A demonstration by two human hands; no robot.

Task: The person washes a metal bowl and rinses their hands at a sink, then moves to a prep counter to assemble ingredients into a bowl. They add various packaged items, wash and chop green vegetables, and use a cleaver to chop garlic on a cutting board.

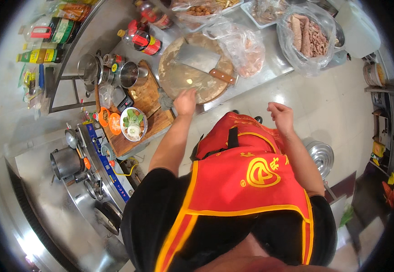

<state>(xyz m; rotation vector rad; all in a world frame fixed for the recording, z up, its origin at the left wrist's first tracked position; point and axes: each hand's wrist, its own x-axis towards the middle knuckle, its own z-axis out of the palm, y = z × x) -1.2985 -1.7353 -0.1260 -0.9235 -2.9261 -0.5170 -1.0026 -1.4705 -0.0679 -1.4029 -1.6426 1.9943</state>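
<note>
My left hand (185,102) is at the near edge of a round wooden chopping block (173,78), its fingertips turned away from view. A small pale yellow piece of food (189,81) lies on the block just beyond it. Farther back on the block rests a cleaver (197,57), its broad blade flat and its brown wooden handle pointing right. My right hand (281,117) hangs over the floor in front of the red apron (244,183), fingers curled in, with nothing visible in them. A grey cloth (165,99) sits left of the block, close to my left hand.
Left of the block, a bowl of greens and noodles (134,124), orange bowls (115,123) and a digital scale (126,103) crowd a wooden board (156,120). Bagged meat (307,37) and a plastic bag (244,47) occupy the steel counter (273,51). Sauce bottles (142,42) stand behind.
</note>
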